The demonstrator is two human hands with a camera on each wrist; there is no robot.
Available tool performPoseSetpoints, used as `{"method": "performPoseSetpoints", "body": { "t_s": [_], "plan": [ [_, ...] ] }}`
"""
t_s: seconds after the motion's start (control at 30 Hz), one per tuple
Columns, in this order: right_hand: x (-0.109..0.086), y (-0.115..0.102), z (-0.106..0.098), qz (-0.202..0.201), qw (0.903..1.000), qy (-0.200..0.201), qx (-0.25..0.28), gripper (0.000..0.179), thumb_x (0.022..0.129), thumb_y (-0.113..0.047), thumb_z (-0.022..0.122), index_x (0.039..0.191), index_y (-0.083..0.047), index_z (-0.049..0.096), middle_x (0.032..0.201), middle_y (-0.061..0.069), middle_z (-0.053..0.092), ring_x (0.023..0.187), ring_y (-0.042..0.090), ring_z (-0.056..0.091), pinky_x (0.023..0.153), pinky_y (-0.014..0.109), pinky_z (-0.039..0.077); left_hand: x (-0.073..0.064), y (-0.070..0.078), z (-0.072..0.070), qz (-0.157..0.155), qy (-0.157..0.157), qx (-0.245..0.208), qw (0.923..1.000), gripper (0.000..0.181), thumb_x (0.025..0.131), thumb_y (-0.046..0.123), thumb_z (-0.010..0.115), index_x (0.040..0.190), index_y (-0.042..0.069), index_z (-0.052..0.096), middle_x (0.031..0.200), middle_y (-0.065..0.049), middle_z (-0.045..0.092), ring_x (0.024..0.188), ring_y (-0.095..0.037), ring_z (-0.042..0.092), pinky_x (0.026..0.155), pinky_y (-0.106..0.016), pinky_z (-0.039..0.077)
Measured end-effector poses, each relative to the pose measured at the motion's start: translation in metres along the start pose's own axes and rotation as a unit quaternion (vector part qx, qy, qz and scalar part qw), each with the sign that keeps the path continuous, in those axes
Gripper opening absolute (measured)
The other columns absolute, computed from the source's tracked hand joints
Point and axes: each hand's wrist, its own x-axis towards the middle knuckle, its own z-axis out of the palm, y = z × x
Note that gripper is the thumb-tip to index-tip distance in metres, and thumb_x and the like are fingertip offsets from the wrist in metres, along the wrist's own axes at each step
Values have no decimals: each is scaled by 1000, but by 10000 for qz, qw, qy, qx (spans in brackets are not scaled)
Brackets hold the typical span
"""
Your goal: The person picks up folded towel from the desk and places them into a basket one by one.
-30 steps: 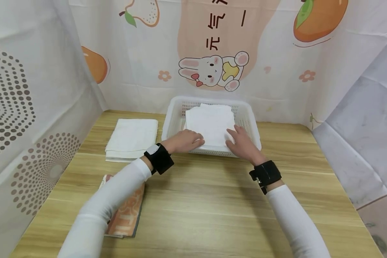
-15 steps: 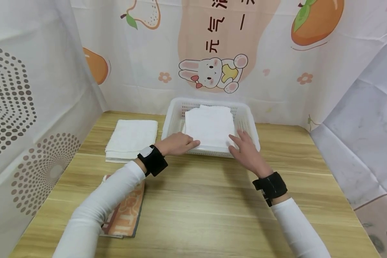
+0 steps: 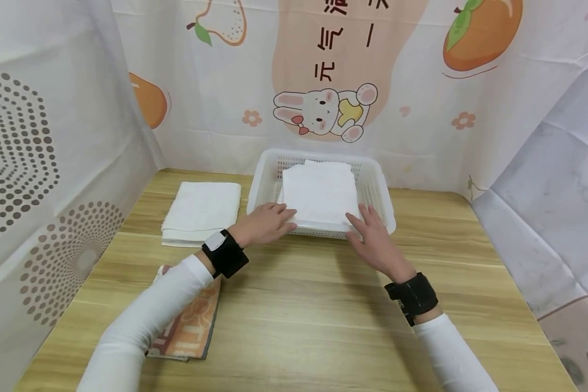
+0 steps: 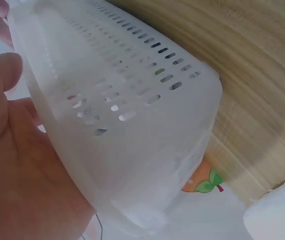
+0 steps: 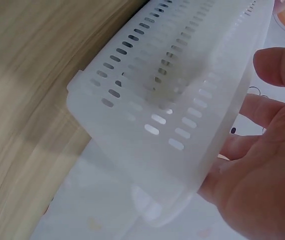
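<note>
In the head view, a white plastic basket point(image 3: 385, 201) with slotted walls stands at the back of the table. Folded white towels point(image 3: 319, 190) lie stacked inside it. My left hand point(image 3: 264, 223) is over the basket's near left rim, fingers loosely extended and thumb apart. At the near right corner, my right hand point(image 3: 376, 242) spreads its fingers over the rim. Neither hand grips a towel. Both wrist views show fingers on the far side of the basket's rim point(image 4: 57, 145); whether they touch it or the towels cannot be told.
Left of the basket lies a folded white towel point(image 3: 203, 209) on the wooden table point(image 3: 294, 326). Nearer the front, an orange patterned towel point(image 3: 196, 326) is partly covered by my left sleeve. A printed curtain point(image 3: 215, 98) hangs behind and along the sides.
Both hands have drawn apart a little and back from the white towels: the left leftward, the right rightward and nearer to me. The basket and towels look unmoved.
</note>
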Motion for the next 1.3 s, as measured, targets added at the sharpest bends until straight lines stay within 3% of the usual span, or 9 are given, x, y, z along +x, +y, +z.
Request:
{"method": "performPoseSetpoints", "body": {
  "t_s": [0.43,0.9,1.3],
  "plan": [
    [-14,-9,9,-118,9994,192,-260,51,97,-17,61,143,2,49,157,33,20,147,52,6,116,62,13,-19,18,13,147,425,534,9976,60,105,32,49,157,10,27,159,-24,26,147,-41,22,118,-54,20],
    [-29,-20,13,-289,9985,150,-446,57,95,-15,66,145,1,46,155,34,26,144,54,14,114,63,18,-40,28,27,405,805,665,9937,62,102,26,56,156,11,30,160,-24,23,148,-41,21,117,-55,22],
    [-38,-22,14,-344,9978,131,-543,62,93,-14,68,147,3,43,154,34,27,145,52,17,115,63,18,-55,30,28,567,1140,716,9893,62,100,25,61,154,9,35,159,-25,27,146,-41,25,115,-56,27]
  ]
}}
